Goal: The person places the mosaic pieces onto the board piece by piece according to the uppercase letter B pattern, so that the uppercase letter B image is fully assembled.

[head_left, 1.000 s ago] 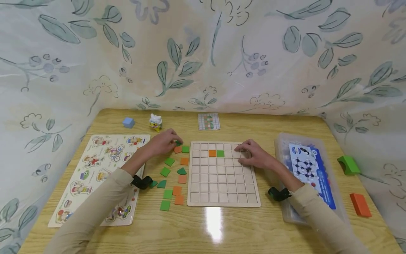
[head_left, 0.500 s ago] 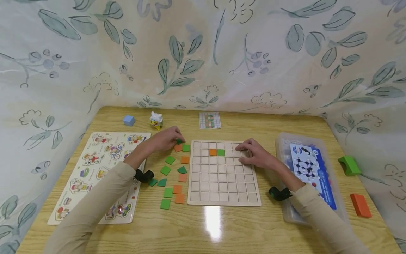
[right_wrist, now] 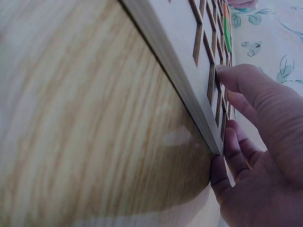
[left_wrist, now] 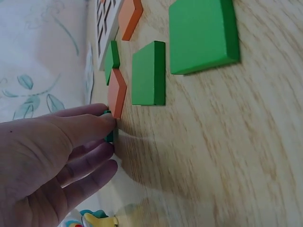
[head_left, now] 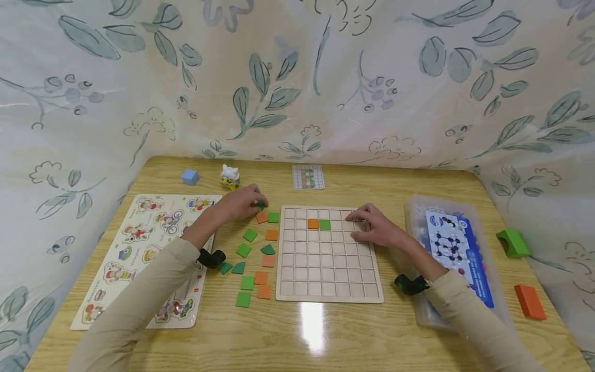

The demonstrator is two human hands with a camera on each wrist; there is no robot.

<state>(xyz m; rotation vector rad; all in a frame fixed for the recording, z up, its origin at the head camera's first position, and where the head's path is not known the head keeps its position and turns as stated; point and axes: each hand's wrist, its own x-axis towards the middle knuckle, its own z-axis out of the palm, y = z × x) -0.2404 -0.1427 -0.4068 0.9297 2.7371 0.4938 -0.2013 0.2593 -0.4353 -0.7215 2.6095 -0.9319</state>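
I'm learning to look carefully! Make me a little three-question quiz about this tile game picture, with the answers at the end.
1. True or false: the grid board already has two tiles in it, an orange tile and a green tile side by side.
2. What is the left hand pinching? A: a small green piece. B: the blue cube. C: the pattern card.
3. Fill in: the right hand rests on the ____ .

Key
1. True; they sit in the second row from the far edge.
2. A; the left wrist view shows fingertips on it, beside a loose orange tile.
3. Grid board; the fingers lie on its far right corner.
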